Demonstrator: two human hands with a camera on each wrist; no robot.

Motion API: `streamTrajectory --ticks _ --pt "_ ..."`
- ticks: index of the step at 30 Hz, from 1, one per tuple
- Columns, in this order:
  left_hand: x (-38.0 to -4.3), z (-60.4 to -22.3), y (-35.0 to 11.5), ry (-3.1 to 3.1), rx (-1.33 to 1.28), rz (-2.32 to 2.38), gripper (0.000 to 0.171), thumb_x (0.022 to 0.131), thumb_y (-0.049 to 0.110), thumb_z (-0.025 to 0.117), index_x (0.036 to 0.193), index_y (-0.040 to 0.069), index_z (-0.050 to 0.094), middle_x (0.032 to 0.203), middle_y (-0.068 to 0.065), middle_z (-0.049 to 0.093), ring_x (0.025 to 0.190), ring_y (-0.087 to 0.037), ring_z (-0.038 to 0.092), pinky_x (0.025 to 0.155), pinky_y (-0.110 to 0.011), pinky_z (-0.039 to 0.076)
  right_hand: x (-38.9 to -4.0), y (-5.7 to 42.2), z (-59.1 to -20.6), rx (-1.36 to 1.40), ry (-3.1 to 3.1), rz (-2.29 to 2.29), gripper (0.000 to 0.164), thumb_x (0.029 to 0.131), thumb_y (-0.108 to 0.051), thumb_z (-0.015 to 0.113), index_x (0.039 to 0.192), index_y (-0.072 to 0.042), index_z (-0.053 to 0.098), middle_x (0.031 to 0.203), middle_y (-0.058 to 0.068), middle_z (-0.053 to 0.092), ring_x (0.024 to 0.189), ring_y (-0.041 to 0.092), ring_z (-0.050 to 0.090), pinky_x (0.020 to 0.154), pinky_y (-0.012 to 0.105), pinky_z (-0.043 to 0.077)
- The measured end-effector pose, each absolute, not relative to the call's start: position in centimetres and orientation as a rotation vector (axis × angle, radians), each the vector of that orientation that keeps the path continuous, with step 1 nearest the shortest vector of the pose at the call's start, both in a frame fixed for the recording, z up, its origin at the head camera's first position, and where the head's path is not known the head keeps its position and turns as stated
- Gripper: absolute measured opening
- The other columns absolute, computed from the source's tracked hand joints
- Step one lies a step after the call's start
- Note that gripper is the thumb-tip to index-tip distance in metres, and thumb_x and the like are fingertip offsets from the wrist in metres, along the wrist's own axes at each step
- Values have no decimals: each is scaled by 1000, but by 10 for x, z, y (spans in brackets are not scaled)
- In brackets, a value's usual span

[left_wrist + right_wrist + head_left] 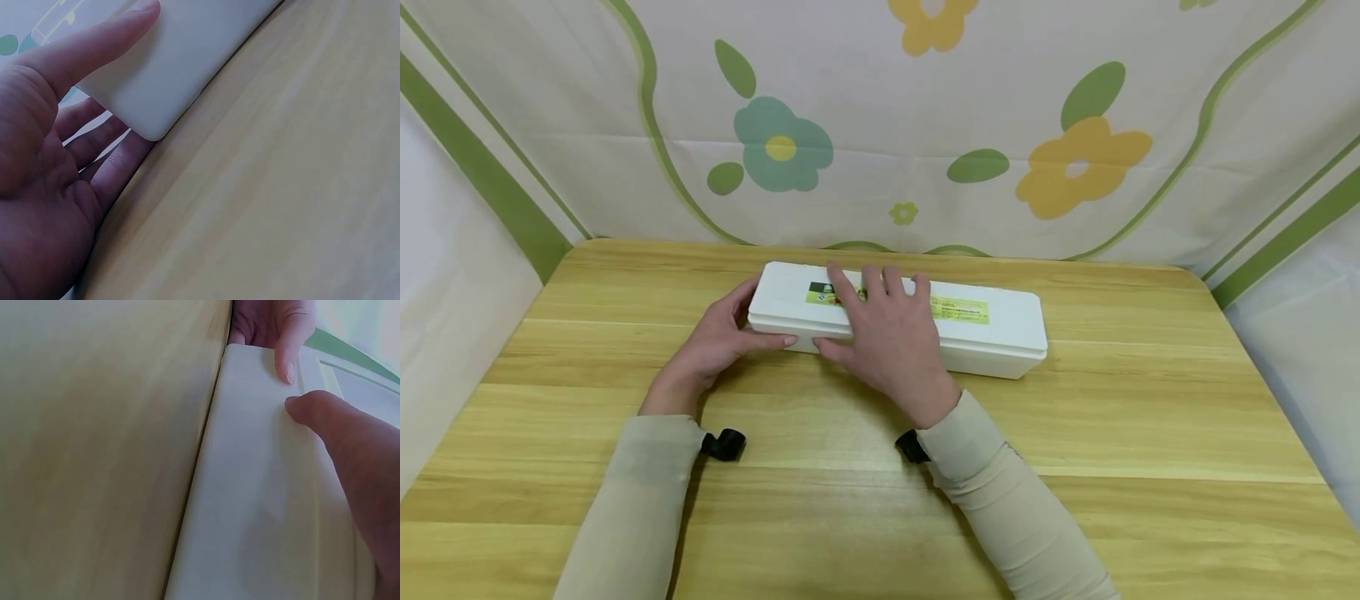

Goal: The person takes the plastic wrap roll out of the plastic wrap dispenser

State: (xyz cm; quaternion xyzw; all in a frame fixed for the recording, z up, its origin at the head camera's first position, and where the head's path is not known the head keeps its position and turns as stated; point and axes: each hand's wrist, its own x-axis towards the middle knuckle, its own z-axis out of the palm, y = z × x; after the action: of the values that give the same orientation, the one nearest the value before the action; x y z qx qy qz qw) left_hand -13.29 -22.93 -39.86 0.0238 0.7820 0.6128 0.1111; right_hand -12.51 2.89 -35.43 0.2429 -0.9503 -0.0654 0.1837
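Note:
A long white box [981,360], like a foam box, lies on the table with its lid [1015,317] on top; a thin seam runs along the front. A yellow-green printed label [961,311] crosses the lid, partly covered. My left hand [718,337] holds the box's left end, thumb along the front wall and fingers round behind the end. Over the lid's middle spreads my right hand [891,333], fingertips at the far edge and thumb on the front near the seam. In the right wrist view both thumbs point toward each other on the front wall [237,475].
The wooden table [820,517] has its back edge just behind the box. A white curtain with a flower print [865,108] hangs behind it and along both sides. Black wrist-worn cameras [727,445] stick out at both sleeves.

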Motion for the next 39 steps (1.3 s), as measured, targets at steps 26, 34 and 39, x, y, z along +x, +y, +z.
streamTrajectory --ticks 26,34,39 --pt "-133 -399 -230 2284 94 1816 103 82 12 95 167 30 40 164 2 48 155 -18 35 128 -49 27 -126 28 -356 682 -2685 -164 93 89 -87 57 161 -29 44 133 10 64 126 35 62 103 60 46" --pt "-134 -400 -230 2290 101 1818 102 82 12 95 167 29 41 164 2 49 155 -18 35 129 -50 26 -126 28 -357 682 -2656 -164 93 89 -87 57 161 -29 45 132 11 65 124 35 63 101 60 47" --pt "-134 -401 -230 2289 107 1824 102 83 11 95 167 29 41 164 1 48 154 -18 36 129 -49 27 -126 29 -358 682 -2627 -149 98 87 -92 55 160 -28 47 131 11 66 122 35 64 99 59 48"
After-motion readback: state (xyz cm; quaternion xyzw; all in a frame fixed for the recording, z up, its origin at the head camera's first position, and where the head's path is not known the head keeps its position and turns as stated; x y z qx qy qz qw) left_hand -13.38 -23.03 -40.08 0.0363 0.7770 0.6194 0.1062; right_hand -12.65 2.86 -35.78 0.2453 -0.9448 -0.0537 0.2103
